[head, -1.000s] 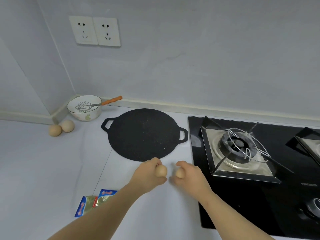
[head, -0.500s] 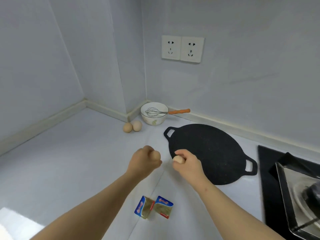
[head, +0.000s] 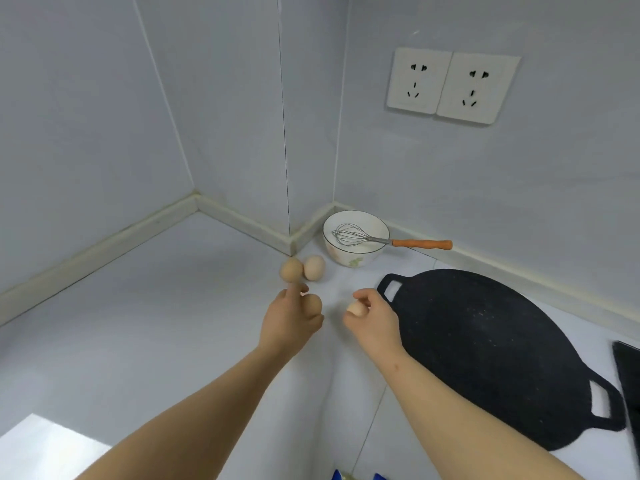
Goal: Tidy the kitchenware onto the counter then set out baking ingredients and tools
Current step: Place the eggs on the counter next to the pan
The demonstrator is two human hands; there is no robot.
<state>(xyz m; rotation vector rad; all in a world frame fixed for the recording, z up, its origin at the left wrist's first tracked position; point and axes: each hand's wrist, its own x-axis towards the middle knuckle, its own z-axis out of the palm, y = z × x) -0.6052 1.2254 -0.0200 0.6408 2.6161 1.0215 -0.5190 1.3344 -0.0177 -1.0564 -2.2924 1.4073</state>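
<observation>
- On the counter we see a loose egg just beside a second loose egg, both at eight o'clock of the white bowl.
- Our left hand curls round a tan egg, at six o'clock of that pair.
- Our right hand pinches a pale egg in its fingertips, at nine o'clock of the black pan.
- In the bowl rests a whisk, handle pointing to three o'clock.
</observation>
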